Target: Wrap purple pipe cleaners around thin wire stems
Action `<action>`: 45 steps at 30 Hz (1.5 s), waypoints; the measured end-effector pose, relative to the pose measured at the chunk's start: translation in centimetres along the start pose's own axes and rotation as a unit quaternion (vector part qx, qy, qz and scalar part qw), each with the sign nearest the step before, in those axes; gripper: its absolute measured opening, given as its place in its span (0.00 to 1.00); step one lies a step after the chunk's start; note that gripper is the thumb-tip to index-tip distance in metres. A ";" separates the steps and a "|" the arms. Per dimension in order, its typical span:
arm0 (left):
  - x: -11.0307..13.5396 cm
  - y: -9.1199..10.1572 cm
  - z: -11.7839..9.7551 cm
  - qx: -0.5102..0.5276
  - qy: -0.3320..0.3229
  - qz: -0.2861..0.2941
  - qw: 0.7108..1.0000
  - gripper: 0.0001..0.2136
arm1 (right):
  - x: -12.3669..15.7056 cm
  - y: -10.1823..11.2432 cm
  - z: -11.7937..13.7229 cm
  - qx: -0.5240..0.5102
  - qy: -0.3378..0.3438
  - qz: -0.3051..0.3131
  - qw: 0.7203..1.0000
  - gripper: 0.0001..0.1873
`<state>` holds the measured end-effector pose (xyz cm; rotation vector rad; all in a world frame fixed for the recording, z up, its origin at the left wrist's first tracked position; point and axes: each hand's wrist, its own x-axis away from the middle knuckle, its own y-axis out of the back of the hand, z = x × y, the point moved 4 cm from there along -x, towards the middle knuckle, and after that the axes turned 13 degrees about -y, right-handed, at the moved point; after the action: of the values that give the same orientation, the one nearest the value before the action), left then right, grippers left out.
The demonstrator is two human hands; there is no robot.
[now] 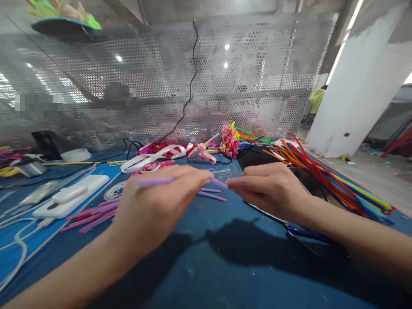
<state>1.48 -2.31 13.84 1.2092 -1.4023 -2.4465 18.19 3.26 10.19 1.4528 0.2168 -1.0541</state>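
A purple pipe cleaner (219, 183) stretches between my two hands above the blue table. My left hand (161, 201) pinches it with the fingertips, and a purple length also shows across the back of that hand. The tip of the pipe cleaner is closed in the fingers of my right hand (273, 189). Beyond my left hand, loose purple pipe cleaners (210, 195) lie on the table. A bundle of pink and purple pipe cleaners (93, 214) rests to the left, partly hidden by that hand.
A white power strip (72, 195) with cables lies at left. A pink glue gun (202, 153), white ribbon (154, 158) and pink flower bunch (230, 139) sit at the back, before a perforated metal panel (161, 86). Colourful pipe cleaners (334, 180) and dark-blue-handled scissors (305, 234) are at right.
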 end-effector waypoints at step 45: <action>-5.2 -0.8 3.9 0.121 0.033 0.031 0.992 0.10 | -1.1 0.8 -1.7 -0.123 -0.014 0.009 0.992 0.08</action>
<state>2.69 3.01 17.38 1.2553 -1.7288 -2.2245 18.93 5.03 11.24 1.2148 0.3023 -0.9964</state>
